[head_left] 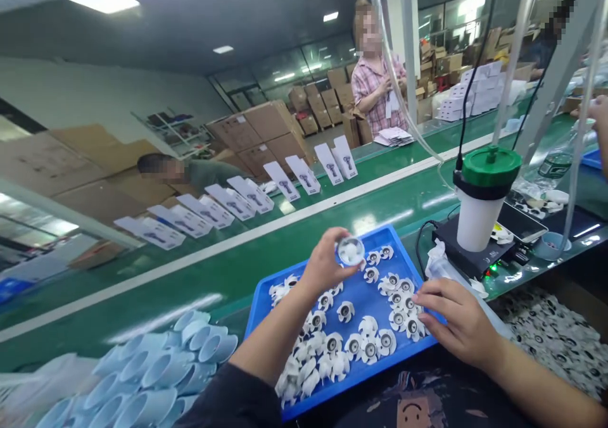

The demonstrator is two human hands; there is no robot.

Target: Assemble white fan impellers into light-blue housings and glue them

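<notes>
My left hand grips a round light-blue housing with a white bladed piece inside its opening, raised above the far part of a blue tray. White fan wheels lie across the tray, some bunched in clusters. At the tray's right side, my right hand hangs with its fingers apart, close to several fan wheels; nothing shows between them. Left of the tray lies a heap of light-blue tubular housings.
A green conveyor belt carries standing white boxes. A white cup-shaped container with a green lid stands by a black box at right. More white parts fill a bin below. A co-worker stands across the belt.
</notes>
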